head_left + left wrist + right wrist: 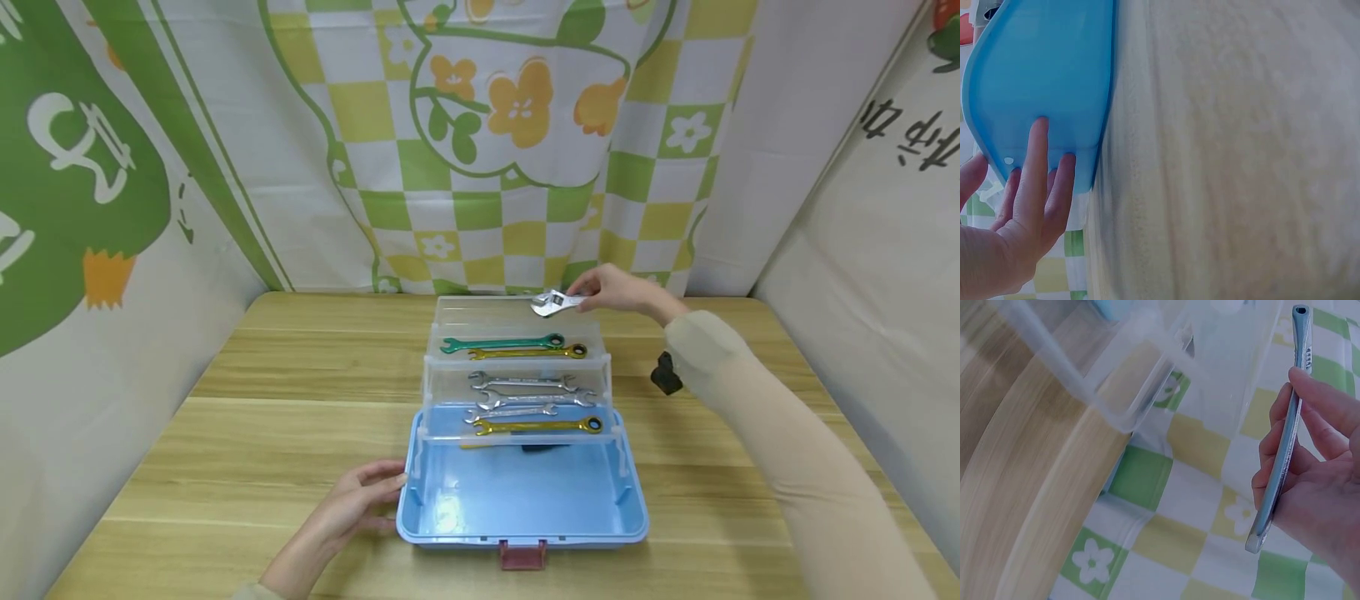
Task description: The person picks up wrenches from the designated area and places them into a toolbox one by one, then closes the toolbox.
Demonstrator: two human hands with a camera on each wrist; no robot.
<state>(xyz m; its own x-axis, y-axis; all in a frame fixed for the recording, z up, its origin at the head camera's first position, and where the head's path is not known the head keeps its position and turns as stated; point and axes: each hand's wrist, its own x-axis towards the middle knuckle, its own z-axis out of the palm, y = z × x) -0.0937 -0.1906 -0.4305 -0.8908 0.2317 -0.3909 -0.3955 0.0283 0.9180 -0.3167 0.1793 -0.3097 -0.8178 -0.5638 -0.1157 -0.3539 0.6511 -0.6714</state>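
My right hand (619,290) pinches a silver adjustable wrench (553,303) by its handle, over the back of the topmost clear tray (480,310). The right wrist view shows that wrench (1285,440) edge-on between thumb and fingers. At the front stands a blue toolbox (517,492) with its stepped clear trays raised. My left hand (352,504) touches the toolbox's left side; its fingers (1036,162) lie fairly straight against the blue wall. A green wrench (502,343) and a gold wrench (525,353) lie in the middle tray. Several silver wrenches (525,382) and another gold wrench (536,427) lie lower.
A small black object (666,373) is on the wooden table (277,417), partly behind the right sleeve. Under the lowest tray, a dark item (543,447) shows only in part. A patterned curtain (465,225) hangs behind the table. The toolbox's reddish latch (522,556) points forward.
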